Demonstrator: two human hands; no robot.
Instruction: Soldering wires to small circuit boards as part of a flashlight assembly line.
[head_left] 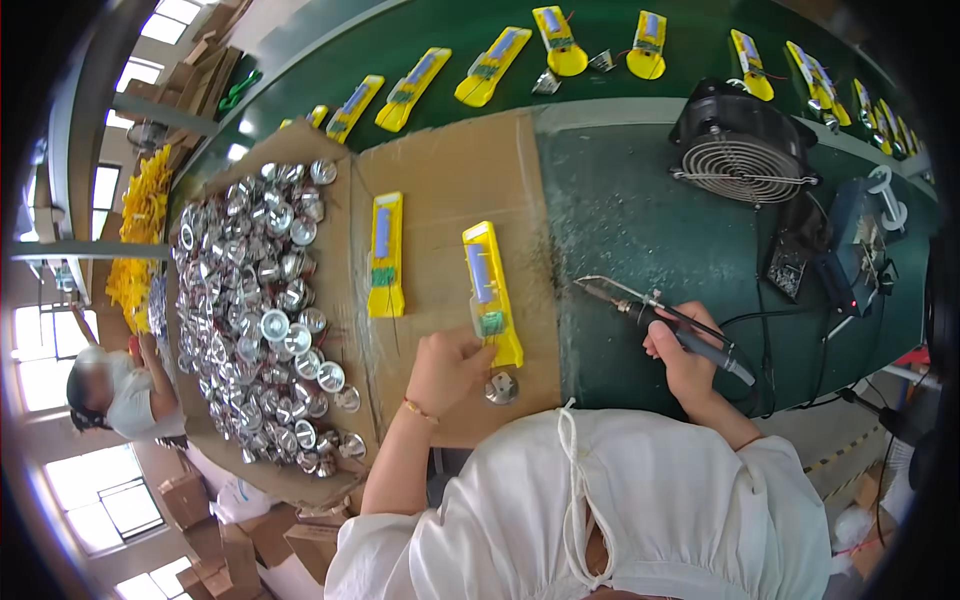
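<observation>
My right hand (pixel 685 355) is wrapped round a soldering iron (pixel 690 340), its tip pointing left above the green bench; a thin metal tube runs along the iron. My left hand (pixel 447 372) is closed in a pinch at the near end of a yellow plastic housing (pixel 508 335), and what its fingertips hold is hidden. That housing carries a blue-violet battery cell (pixel 479 270) and a small green circuit board (pixel 491 322). A silver reflector cup (pixel 501 387) lies just below the housing, close to my left fingers. Another yellow housing (pixel 395 300) with cell, board and thin wires lies further left on the cardboard.
Shiny reflector cups (pixel 275 323) are heaped on cardboard (pixel 450 180) at left. A fan with a round grille (pixel 742 168) stands at back right, near a solder spool (pixel 887 200) and a small dark tray (pixel 788 272). More yellow housings (pixel 410 92) line the far green strip. Another person (pixel 125 390) sits far left.
</observation>
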